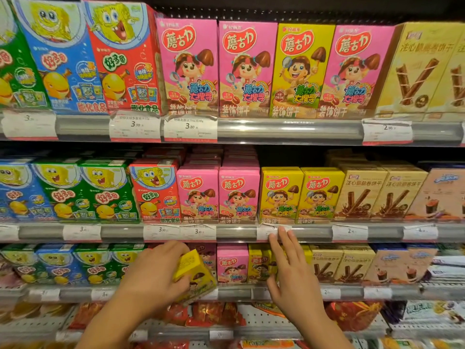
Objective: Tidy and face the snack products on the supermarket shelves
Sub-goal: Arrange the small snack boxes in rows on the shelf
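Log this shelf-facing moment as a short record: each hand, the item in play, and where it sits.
left hand: grips a tilted yellow cardboard snack box, held in front of the third shelf down
right hand: fingers straight, raised before the yellow boxes on the third shelf; fingertips overlap the white price tag on the second shelf rail; contact unclear
held box state: turned off square, front not facing out
neighbour: pink cardboard snack box upright, between the hands
top shelf: one yellow box among pink ones
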The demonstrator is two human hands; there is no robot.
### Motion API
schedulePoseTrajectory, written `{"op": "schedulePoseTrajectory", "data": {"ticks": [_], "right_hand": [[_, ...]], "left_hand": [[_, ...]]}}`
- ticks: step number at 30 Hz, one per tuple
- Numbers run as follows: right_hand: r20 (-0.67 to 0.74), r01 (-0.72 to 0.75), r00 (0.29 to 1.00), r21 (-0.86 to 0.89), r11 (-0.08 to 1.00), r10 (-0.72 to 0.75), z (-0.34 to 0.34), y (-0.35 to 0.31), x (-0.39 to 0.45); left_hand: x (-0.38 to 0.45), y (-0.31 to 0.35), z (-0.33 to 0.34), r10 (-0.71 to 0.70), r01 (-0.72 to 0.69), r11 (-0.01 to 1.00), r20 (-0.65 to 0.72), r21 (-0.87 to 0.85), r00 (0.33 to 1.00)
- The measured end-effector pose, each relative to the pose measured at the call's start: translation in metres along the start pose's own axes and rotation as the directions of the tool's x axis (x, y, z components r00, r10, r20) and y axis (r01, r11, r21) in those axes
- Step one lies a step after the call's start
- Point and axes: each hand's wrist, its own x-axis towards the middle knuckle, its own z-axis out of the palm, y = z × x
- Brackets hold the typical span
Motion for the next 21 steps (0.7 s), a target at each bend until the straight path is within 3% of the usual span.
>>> {"op": "schedulePoseTrajectory", "data": {"ticks": [5,8,11,14,16,21], "right_hand": [[0.021,-0.027,0.999,0.04,0.999,0.027,-0.002,-0.001,0.003],[0.066,-0.001,0.998,0.028,1.0,-0.001,-0.023,-0.004,0.01],[0.087,0.035,0.995,0.108,0.994,-0.045,-0.057,-0.001,0.019],[-0.031,0.004,1.0,0.159,0.987,0.001,-0.102,-0.004,0.032],[-0.175,0.066,0.984,0.188,0.98,-0.033,-0.132,-0.006,0.044],[-0.435,0.148,0.894,0.062,0.987,-0.107,-0.2,0.002,0.085]], "left_hand": [[0.0,0.014,-0.049,0.165,-0.181,0.965,-0.101,-0.191,0.981],[0.009,0.028,-0.07,0.253,-0.295,0.933,-0.209,-0.207,0.945],[0.025,0.036,-0.09,0.352,-0.413,0.903,-0.347,-0.12,0.869],[0.044,0.042,-0.108,0.427,-0.473,0.88,-0.391,-0.025,0.815],[0.056,0.049,-0.119,0.439,-0.49,0.871,-0.411,-0.023,0.799],[0.08,0.058,-0.13,0.438,-0.471,0.882,-0.362,-0.005,0.823]]}}
